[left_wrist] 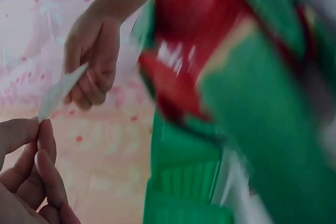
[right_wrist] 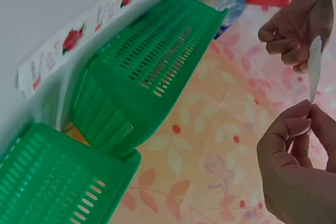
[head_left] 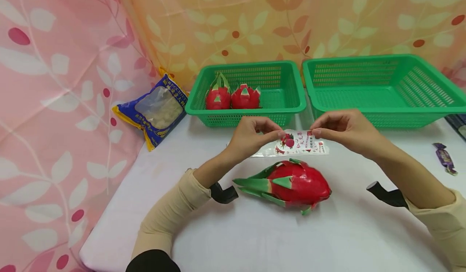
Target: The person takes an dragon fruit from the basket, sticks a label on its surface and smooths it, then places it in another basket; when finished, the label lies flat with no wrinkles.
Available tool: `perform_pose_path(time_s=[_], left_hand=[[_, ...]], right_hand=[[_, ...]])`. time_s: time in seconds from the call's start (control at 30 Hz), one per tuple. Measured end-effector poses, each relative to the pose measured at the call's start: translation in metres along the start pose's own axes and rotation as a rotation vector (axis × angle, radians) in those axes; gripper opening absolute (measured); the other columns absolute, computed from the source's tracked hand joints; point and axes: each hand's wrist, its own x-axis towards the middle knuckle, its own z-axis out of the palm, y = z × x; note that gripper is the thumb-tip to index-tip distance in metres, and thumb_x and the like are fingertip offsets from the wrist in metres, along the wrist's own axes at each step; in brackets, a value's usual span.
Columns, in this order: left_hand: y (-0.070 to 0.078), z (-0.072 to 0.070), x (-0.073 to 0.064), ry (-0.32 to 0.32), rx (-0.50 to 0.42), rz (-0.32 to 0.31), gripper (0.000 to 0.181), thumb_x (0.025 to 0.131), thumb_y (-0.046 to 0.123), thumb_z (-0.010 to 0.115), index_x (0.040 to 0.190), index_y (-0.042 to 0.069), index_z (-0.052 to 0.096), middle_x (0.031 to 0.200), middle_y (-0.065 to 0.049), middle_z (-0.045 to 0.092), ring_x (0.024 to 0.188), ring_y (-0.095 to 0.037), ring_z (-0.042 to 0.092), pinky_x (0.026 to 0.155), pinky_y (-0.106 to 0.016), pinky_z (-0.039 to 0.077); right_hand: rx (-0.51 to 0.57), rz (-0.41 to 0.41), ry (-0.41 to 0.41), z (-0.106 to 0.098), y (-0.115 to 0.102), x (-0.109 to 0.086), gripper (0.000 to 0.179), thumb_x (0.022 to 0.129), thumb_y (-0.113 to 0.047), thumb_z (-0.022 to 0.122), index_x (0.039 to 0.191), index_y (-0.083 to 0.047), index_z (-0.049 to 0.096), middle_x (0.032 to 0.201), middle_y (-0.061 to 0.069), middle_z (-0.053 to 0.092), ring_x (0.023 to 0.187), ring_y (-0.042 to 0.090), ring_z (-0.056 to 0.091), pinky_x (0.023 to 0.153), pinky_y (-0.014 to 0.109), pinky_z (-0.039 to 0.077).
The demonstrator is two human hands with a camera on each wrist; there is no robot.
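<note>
Between my hands is a small white label (head_left: 298,139) printed with a red fruit and writing. My left hand (head_left: 251,138) pinches one end with thumb and fingers, and my right hand (head_left: 349,132) pinches the other. Edge-on, the label (right_wrist: 315,69) looks thin and slightly bent in the right wrist view. Behind it, a strip of similar labels (head_left: 322,148) lies on the white table. Nearer to me, a red dragon fruit (head_left: 306,183) with green scales lies on its side, its leafy end toward the left. It looms large and blurred in the left wrist view.
Two dragon fruits (head_left: 218,98) sit in the left green basket (head_left: 247,111) at the back. Beside it stands another green basket (head_left: 386,111). A blue and yellow bag (head_left: 153,108) leans at the left; a purple wrapped candy (head_left: 445,158) lies far right.
</note>
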Motion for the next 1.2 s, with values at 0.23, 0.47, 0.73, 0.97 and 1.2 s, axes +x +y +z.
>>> perform_pose_path(time_s=[0.23, 0.47, 0.73, 0.97, 1.2], left_hand=[[-0.001, 0.028, -0.021, -0.017, -0.072, -0.007, 0.01, 0.08, 0.013, 0.071, 0.085, 0.003, 0.071, 0.076, -0.01, 0.069, 0.06, -0.01, 0.057, 0.05, -0.017, 0.042], [-0.007, 0.052, -0.047, -0.018, -0.106, -0.031, 0.009, 0.081, 0.011, 0.069, 0.082, 0.003, 0.07, 0.071, -0.011, 0.067, 0.057, -0.005, 0.054, 0.05, -0.017, 0.045], [-0.013, 0.066, -0.06, -0.031, 0.074, 0.116, 0.01, 0.08, 0.01, 0.067, 0.071, 0.008, 0.063, 0.052, 0.0, 0.044, 0.05, -0.001, 0.037, 0.046, -0.013, 0.031], [-0.014, 0.067, -0.057, -0.008, 0.272, 0.183, 0.016, 0.077, 0.011, 0.066, 0.063, 0.014, 0.057, 0.046, 0.007, 0.035, 0.046, 0.001, 0.029, 0.05, -0.012, 0.026], [-0.01, 0.066, -0.055, -0.004, 0.374, 0.212, 0.018, 0.075, 0.014, 0.069, 0.063, 0.015, 0.055, 0.05, 0.008, 0.04, 0.05, 0.0, 0.034, 0.055, -0.013, 0.027]], right_hand=[[0.047, 0.06, -0.068, 0.0, 0.015, -0.014, 0.008, 0.089, -0.009, 0.059, 0.094, -0.003, 0.062, 0.083, -0.003, 0.064, 0.073, 0.013, 0.06, 0.066, 0.02, 0.052], [0.087, 0.029, -0.217, 0.005, 0.031, -0.021, 0.004, 0.089, -0.005, 0.058, 0.091, -0.003, 0.061, 0.081, -0.003, 0.061, 0.073, 0.011, 0.057, 0.067, 0.02, 0.05], [0.131, 0.002, -0.373, 0.008, 0.042, -0.02, 0.003, 0.089, -0.003, 0.057, 0.09, -0.002, 0.059, 0.077, -0.003, 0.058, 0.069, 0.014, 0.053, 0.061, 0.025, 0.048], [0.159, 0.002, -0.409, 0.008, 0.047, -0.02, 0.004, 0.09, -0.003, 0.056, 0.091, 0.0, 0.057, 0.079, -0.005, 0.058, 0.069, 0.011, 0.053, 0.06, 0.025, 0.049], [0.162, 0.014, -0.404, 0.008, 0.052, -0.019, 0.008, 0.089, -0.003, 0.056, 0.097, 0.001, 0.056, 0.081, -0.003, 0.06, 0.072, 0.013, 0.056, 0.064, 0.025, 0.05]])
